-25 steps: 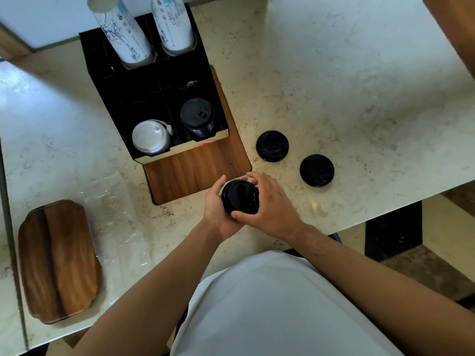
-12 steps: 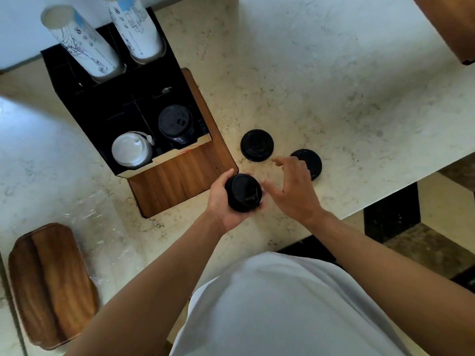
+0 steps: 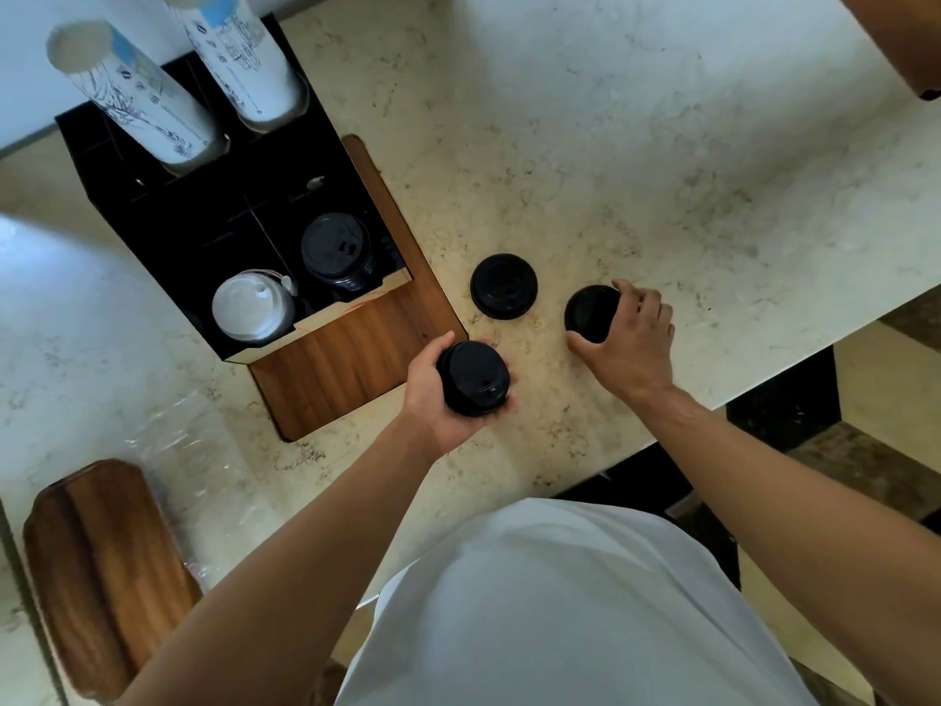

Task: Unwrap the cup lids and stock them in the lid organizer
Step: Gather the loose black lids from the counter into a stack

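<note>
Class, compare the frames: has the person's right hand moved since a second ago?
Yes. The right hand left the lid stack in the left hand and went rightward, away from the lid organizer, onto the right-hand loose lid.

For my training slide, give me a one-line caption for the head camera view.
Left hand holds stacked black lids; right hand closes on a loose lid beside the organizer.
</note>
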Demonstrator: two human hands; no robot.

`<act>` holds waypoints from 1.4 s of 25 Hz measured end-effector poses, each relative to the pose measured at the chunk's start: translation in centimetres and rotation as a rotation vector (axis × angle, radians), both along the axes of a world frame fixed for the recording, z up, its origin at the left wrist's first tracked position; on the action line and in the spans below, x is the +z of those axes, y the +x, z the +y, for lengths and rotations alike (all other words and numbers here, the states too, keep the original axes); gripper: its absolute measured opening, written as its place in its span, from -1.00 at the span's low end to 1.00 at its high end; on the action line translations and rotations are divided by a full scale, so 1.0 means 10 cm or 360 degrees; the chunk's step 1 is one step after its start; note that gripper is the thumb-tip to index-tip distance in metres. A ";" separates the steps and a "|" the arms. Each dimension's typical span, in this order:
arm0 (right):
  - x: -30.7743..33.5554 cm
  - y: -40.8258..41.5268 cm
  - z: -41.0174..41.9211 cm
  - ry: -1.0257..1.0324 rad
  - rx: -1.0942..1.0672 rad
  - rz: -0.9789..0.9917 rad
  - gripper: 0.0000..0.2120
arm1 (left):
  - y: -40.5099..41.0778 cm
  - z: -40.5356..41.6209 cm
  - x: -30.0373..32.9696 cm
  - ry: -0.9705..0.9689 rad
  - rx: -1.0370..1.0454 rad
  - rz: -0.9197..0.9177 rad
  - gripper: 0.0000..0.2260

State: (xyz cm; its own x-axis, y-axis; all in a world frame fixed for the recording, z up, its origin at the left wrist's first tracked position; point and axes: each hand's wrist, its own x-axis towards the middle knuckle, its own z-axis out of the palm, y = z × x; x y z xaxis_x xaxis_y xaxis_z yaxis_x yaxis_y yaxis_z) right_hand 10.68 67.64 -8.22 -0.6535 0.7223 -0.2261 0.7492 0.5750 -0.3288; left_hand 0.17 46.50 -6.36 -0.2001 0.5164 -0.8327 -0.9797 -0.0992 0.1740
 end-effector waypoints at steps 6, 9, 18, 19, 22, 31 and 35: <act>0.42 -0.12 -0.62 -0.0523 0.0503 0.0468 -0.11 | 0.01 -0.09 -0.05 0.0070 0.0097 -0.0086 -0.55; 0.51 -0.19 -0.90 -0.0610 0.0693 0.0465 -0.14 | 0.01 -0.14 -0.04 0.0094 0.0097 -0.0067 -0.55; 0.46 -0.31 -1.20 -0.0639 0.0825 0.0390 -0.10 | -0.01 -0.38 -0.01 0.0108 0.0216 -0.0010 -0.53; 0.44 -0.33 -1.21 -0.0648 0.0829 0.0390 -0.10 | -0.02 -0.40 -0.01 0.0122 0.0235 -0.0009 -0.53; 0.39 -0.37 -1.24 -0.0658 0.0829 0.0380 -0.09 | -0.05 -0.44 -0.01 0.0125 0.0277 -0.0002 -0.56; 0.30 -0.71 -0.81 -0.0560 0.0426 0.0577 -0.55 | -0.33 -0.37 0.06 0.0048 0.0327 0.0017 -0.61; 0.15 -1.03 -0.49 -0.0069 0.0284 0.0056 -0.21 | -0.40 -0.34 0.07 0.0021 0.0384 -0.0012 -0.62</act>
